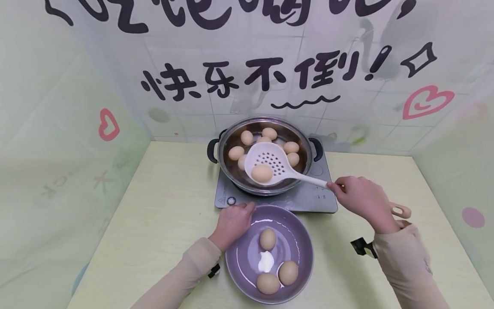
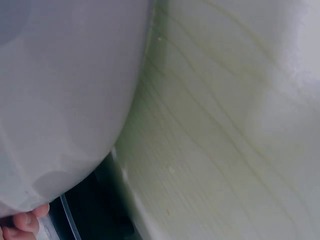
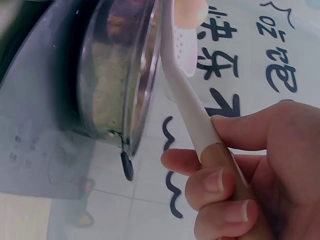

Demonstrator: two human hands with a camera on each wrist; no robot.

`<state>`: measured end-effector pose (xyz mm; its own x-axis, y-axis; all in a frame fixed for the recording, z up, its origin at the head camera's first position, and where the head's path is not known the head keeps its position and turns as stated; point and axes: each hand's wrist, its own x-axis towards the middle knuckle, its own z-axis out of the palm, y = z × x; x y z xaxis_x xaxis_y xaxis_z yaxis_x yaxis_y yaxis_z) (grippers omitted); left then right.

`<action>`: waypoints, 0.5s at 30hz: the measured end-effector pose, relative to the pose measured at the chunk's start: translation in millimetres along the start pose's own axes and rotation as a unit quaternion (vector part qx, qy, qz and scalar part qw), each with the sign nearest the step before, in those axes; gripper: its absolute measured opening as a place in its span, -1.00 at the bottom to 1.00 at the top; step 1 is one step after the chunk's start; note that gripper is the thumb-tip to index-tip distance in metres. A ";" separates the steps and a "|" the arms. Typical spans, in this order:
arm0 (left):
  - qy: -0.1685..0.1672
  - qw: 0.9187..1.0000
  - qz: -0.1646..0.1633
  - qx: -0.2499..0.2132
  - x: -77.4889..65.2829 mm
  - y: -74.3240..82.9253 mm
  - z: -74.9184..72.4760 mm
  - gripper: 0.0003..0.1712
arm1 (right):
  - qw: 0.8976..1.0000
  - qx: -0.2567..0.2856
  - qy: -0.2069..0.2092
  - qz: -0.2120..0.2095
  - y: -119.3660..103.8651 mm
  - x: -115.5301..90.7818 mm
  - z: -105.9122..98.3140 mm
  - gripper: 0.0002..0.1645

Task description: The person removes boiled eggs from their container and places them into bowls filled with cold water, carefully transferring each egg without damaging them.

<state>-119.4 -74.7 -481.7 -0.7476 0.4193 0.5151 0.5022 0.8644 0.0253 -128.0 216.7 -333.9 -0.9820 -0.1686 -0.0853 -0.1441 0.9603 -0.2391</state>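
A white slotted spoon (image 1: 278, 159) with a wooden handle (image 3: 225, 172) is gripped in my right hand (image 1: 360, 197). One brown egg (image 1: 262, 173) lies in its perforated head, above the near side of a steel pot (image 1: 266, 191). Several more eggs (image 1: 236, 153) sit inside the pot. My left hand (image 1: 233, 223) holds the upper left rim of a purple bowl (image 1: 308, 240), with fingertips (image 2: 25, 222) under its edge in the left wrist view. Inside the bowl are three eggs (image 1: 268, 283).
The pot stands on a grey induction cooktop (image 1: 308, 205), its black side handles (image 1: 212, 150) sticking out left and right. A pale wooden table (image 1: 162, 214) carries everything. Behind is a printed backdrop (image 1: 247, 77) with black lettering, and similar sheets hang at both sides.
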 end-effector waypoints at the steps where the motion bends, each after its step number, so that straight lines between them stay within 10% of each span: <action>1: 0.000 1.000 0.000 0.000 -0.2 0.1 0.2 -0.80 | 1.000 0.000 0.000 0.002 1.5 -3.9 -1.5 -0.55; 15: 0.002 1.000 -0.002 -0.008 0.4 -0.2 2.8 -0.79 | 0.999 -0.010 0.047 0.005 15.8 -66.6 -12.1 -0.59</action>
<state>-121.0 -73.9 -483.9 -0.7474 0.4149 0.5188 0.5062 0.8615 0.0402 -66.4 245.7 -320.3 -0.9904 -0.1381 0.0037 -0.1356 0.9662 -0.2193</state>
